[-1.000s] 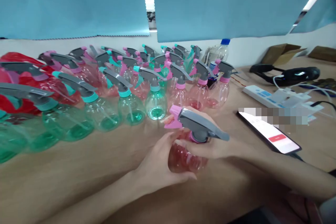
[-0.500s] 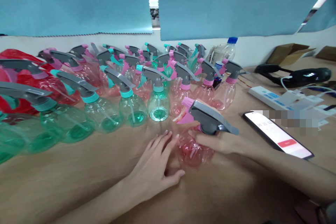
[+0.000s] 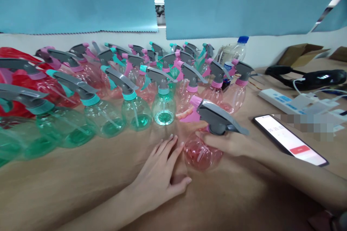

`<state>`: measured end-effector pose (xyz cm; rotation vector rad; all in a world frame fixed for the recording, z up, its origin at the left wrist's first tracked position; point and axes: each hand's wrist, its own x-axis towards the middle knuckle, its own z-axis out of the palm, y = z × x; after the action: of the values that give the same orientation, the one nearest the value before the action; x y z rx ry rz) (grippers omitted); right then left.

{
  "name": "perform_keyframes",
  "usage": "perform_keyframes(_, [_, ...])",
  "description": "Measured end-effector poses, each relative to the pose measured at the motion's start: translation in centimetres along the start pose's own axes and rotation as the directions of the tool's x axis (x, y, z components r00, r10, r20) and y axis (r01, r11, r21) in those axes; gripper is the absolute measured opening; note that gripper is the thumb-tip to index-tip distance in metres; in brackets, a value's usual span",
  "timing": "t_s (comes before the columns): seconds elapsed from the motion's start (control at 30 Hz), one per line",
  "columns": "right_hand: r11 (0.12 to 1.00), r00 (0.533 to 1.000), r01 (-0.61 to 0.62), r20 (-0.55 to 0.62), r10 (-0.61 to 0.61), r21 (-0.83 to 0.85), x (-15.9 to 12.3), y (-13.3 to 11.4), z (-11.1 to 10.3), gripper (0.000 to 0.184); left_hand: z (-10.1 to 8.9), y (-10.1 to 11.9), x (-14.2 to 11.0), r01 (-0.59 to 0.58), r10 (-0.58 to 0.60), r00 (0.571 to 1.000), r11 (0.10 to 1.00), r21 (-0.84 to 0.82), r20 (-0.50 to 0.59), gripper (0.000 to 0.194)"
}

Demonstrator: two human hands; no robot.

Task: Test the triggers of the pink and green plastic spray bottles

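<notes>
A pink spray bottle [image 3: 201, 153] with a grey trigger head [image 3: 217, 117] and pink nozzle stands upright on the wooden table [image 3: 81, 180]. My right hand [image 3: 230, 143] is wrapped round its neck just under the trigger. My left hand [image 3: 159, 173] lies flat on the table right beside the bottle's left side, fingers stretched out, holding nothing. Behind them stand several rows of green [image 3: 162, 106] and pink [image 3: 233, 94] spray bottles with grey trigger heads.
A phone [image 3: 290, 143] with a lit screen lies to the right of the bottle. Beyond it are a white power strip [image 3: 282, 101] with cables, a black device [image 3: 311, 78], cardboard boxes [image 3: 298, 53] and a water bottle [image 3: 233, 51]. Blue blinds hang behind.
A second ago both hands held the pink bottle tilted above the table. It now stands on the table farther back; my left hand has let go and lies flat beside it.
</notes>
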<state>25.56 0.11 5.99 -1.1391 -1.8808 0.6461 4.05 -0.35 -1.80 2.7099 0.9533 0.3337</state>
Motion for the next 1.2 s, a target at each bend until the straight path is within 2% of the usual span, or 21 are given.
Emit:
perform_keyframes(0.17, [0.995, 0.998, -0.07, 0.008, 0.069, 0.067, -0.1, 0.5, 0.3, 0.011, 0.2, 0.0, 0.0, 0.02, -0.02, 1.0, 1.0, 0.005, -0.015, 0.073])
perform_keyframes(0.3, [0.99, 0.999, -0.029, 0.045, 0.023, 0.137, -0.1, 0.7, 0.4, 0.037, 0.2, -0.1, 0.1, 0.015, -0.015, 1.0, 1.0, -0.01, -0.01, 0.071])
perform_keyframes(0.4, [0.986, 0.998, -0.026, 0.058, 0.017, 0.164, 0.0, 0.7, 0.3, 0.045, 0.1, -0.1, 0.2, 0.012, -0.012, 1.0, 1.0, 0.004, 0.002, 0.07])
perform_keyframes(1.0, [0.987, 0.998, -0.03, 0.054, 0.021, 0.16, -0.1, 1.0, 0.5, 0.039, 0.0, -0.2, 0.2, -0.012, 0.012, 1.0, 0.999, 0.045, 0.004, 0.069])
perform_keyframes(1.2, [0.991, 1.0, 0.0, 0.019, -0.003, 0.132, -0.1, 0.4, 0.3, 0.017, -0.1, 0.0, 0.2, -0.019, 0.017, 0.999, 0.996, 0.084, 0.028, 0.07])
